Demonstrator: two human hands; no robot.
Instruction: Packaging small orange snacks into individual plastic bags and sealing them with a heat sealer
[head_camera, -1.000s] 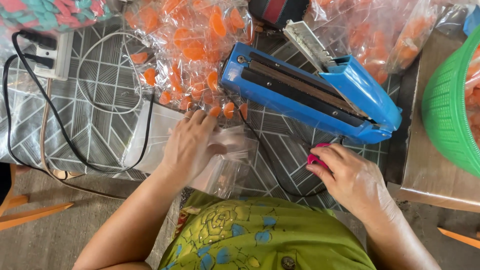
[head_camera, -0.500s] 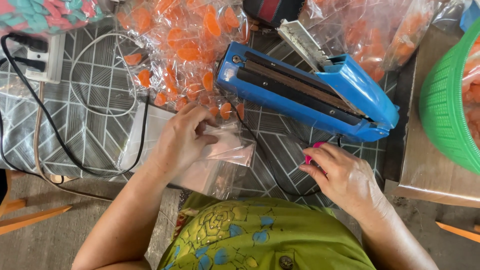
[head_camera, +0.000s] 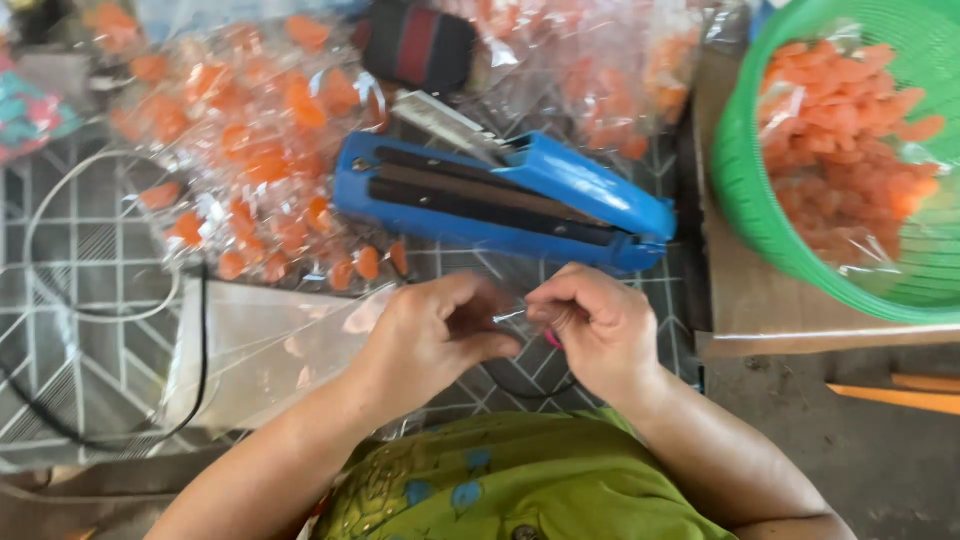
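Now: L hand (head_camera: 432, 335) and R hand (head_camera: 592, 325) together at centre, fingers curled shut, both pinching small clear plastic bag (head_camera: 512, 315) betw. fingertips, just in front of blue heat sealer (head_camera: 505, 200). Stack of empty clear bags (head_camera: 265, 345) under L wrist. Green basket (head_camera: 745, 190) of orange sweets at R; filled packets (head_camera: 250, 130) behind L.

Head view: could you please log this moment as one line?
left hand and right hand: pinching small clear bag | blue heat sealer: behind hands | green basket: right

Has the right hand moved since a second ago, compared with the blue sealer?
Yes. The right hand has shifted left to meet the left hand, just below the blue sealer.
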